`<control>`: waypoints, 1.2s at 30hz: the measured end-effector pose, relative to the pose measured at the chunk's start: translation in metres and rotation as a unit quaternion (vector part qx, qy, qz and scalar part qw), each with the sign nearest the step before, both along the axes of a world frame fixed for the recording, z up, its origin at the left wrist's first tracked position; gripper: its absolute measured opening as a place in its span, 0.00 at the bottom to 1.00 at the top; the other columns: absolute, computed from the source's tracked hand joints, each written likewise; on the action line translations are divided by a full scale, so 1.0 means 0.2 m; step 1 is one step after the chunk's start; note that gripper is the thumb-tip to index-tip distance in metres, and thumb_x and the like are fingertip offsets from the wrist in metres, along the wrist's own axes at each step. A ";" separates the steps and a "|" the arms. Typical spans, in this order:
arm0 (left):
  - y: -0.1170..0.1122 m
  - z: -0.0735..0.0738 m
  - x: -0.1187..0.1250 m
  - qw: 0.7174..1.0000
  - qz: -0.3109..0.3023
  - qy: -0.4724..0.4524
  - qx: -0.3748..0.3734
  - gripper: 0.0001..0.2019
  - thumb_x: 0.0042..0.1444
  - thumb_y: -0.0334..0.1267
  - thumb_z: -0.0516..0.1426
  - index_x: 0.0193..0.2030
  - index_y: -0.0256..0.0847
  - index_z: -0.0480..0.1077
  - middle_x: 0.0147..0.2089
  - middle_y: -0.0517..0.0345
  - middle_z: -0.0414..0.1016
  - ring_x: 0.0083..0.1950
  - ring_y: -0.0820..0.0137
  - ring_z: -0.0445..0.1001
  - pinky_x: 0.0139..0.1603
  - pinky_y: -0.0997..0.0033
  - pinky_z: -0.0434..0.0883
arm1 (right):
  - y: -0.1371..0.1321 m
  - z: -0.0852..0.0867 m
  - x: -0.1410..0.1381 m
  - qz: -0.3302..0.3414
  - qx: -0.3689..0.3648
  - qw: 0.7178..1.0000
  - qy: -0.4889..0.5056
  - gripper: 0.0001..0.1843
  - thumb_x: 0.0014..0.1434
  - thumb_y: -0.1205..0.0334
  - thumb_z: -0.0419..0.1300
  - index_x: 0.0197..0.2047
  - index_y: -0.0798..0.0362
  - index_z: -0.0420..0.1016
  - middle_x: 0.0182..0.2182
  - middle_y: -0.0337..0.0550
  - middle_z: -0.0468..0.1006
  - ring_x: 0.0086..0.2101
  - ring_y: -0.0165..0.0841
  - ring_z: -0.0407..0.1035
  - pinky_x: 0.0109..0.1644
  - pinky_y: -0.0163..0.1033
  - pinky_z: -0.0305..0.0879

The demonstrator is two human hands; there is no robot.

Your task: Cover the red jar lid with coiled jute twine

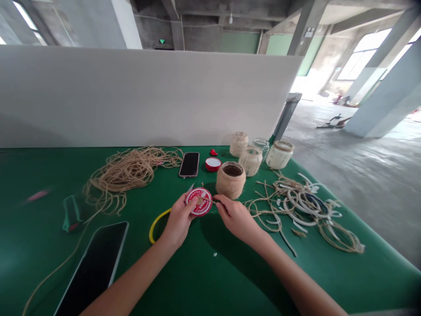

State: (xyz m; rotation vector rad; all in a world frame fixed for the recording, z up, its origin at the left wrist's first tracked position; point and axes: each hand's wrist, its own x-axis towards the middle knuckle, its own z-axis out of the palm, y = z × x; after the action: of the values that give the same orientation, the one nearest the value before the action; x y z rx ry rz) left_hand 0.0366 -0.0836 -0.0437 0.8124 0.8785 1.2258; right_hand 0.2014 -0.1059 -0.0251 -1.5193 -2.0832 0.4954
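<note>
My left hand (178, 220) is closed around a round red and white lid (199, 202), holding it up with its face toward me. My right hand (234, 215) pinches a short piece of jute twine (206, 200) that lies across the lid's face. Just behind the lid stands a glass jar wrapped in twine (230, 180). A yellow-handled tool (157, 223) lies on the green table under my left hand.
A tangle of jute twine (126, 173) lies at left. Twine scraps and white strips (304, 204) lie at right. Several jars (259, 153), a small red lid (213, 163) and a phone (189, 164) stand behind. A larger phone (94, 267) lies near left. A white partition (141, 94) backs the table.
</note>
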 end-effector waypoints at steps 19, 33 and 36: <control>0.00 -0.01 -0.01 0.996 0.073 0.059 0.001 0.11 0.45 0.37 0.59 0.37 0.35 0.69 0.30 0.56 0.76 0.31 0.69 0.73 0.33 0.73 0.68 | -0.04 -0.03 -0.08 0.069 -0.083 0.983 0.148 0.12 0.62 0.59 0.46 0.35 0.53 0.67 0.27 0.39 0.72 0.28 0.30 0.66 0.31 0.32 0.59; -0.04 0.05 0.02 0.998 -0.056 0.024 -0.001 0.16 0.53 0.42 0.55 0.47 0.38 0.68 0.45 0.50 0.74 0.43 0.65 0.72 0.39 0.70 0.68 | 0.00 0.01 -0.01 0.020 -0.067 0.980 0.189 0.12 0.61 0.61 0.45 0.26 0.52 0.56 0.21 0.33 0.62 0.23 0.26 0.57 0.26 0.31 0.52; -0.04 0.05 0.01 0.995 -0.053 0.078 0.022 0.17 0.49 0.40 0.59 0.46 0.40 0.68 0.45 0.52 0.74 0.44 0.66 0.72 0.40 0.72 0.67 | 0.01 0.02 0.01 0.026 -0.063 0.988 0.136 0.10 0.60 0.63 0.47 0.27 0.52 0.58 0.22 0.34 0.64 0.23 0.26 0.58 0.26 0.31 0.51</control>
State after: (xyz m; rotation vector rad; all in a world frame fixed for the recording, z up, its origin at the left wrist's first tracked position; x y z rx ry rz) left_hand 0.0386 -0.0914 -0.0330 0.9890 0.9249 1.1027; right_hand 0.2030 -0.1048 -0.0211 -1.3804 -1.9123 0.8188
